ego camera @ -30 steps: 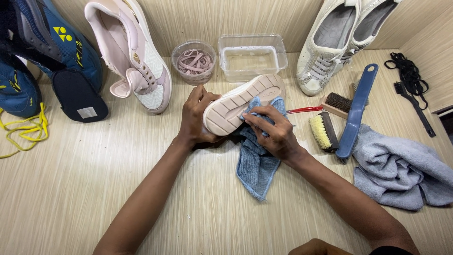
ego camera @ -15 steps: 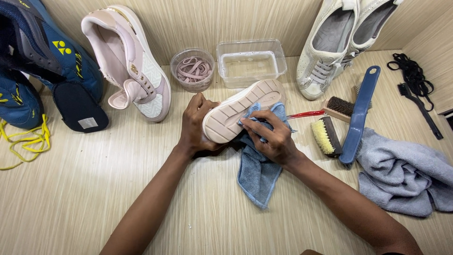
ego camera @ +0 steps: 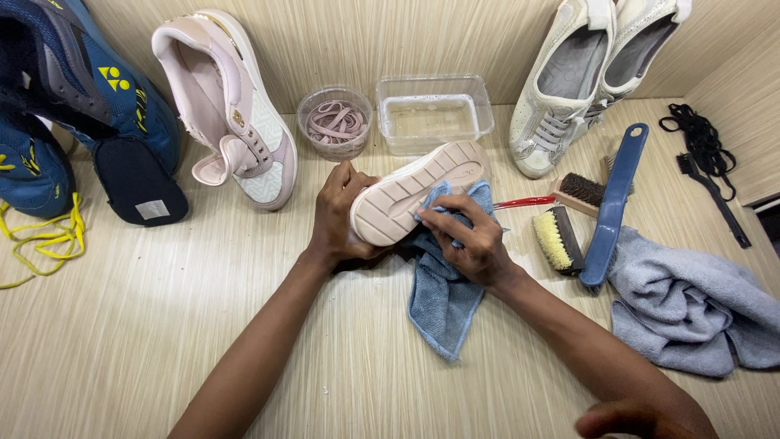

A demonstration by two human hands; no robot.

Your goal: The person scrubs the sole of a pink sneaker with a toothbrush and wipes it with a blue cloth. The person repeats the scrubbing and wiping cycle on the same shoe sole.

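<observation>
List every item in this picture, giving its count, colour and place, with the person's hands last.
pale pink shoe, sole up: 1, centre
blue microfibre cloth: 1, under the right hand
pink-and-white sneaker: 1, upper left
blue sports shoes: 2, far left
yellow laces: left edge
round tub of pink laces: 1, back
clear rectangular tub: 1, back
white shoes: 2, upper right
brushes: several, right
grey towel: 1, right
left hand: holds shoe
right hand: presses cloth
</observation>
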